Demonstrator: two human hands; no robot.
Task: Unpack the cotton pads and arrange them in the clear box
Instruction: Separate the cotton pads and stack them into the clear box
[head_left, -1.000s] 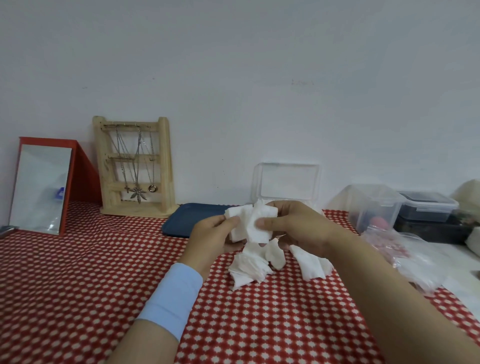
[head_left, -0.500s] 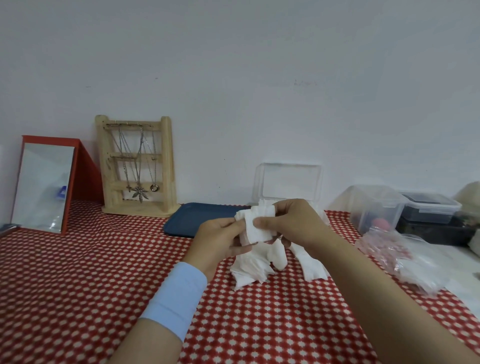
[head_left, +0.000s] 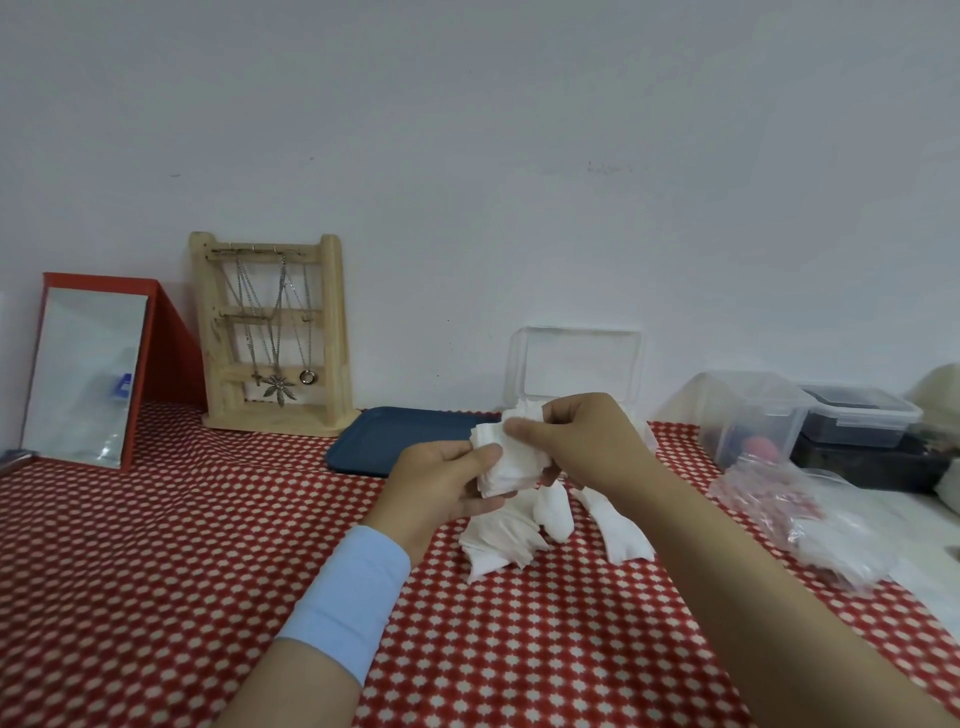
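A stack of white cotton pads (head_left: 506, 460) is held above the table between both hands. My left hand (head_left: 439, 486) grips its lower left side with thumb on top. My right hand (head_left: 582, 441) pinches the stack's upper edge from the right. More loose cotton pads (head_left: 511, 540) lie in a heap on the checked cloth just below, with another pad (head_left: 623, 530) to their right. The clear box (head_left: 576, 364) stands behind my hands with its lid raised against the wall; its base is mostly hidden by my right hand.
A crumpled plastic bag (head_left: 810, 519) lies at the right. Behind it stand a clear container (head_left: 748, 415) and a dark lidded box (head_left: 857, 415). A blue tray (head_left: 400, 436), a wooden necklace stand (head_left: 272, 332) and a red-framed mirror (head_left: 88, 369) line the back left.
Both hands have squeezed the pads together into a tighter stack and lowered it slightly. The right thumb now pinches the top edge. The loose pads on the cloth have not moved.
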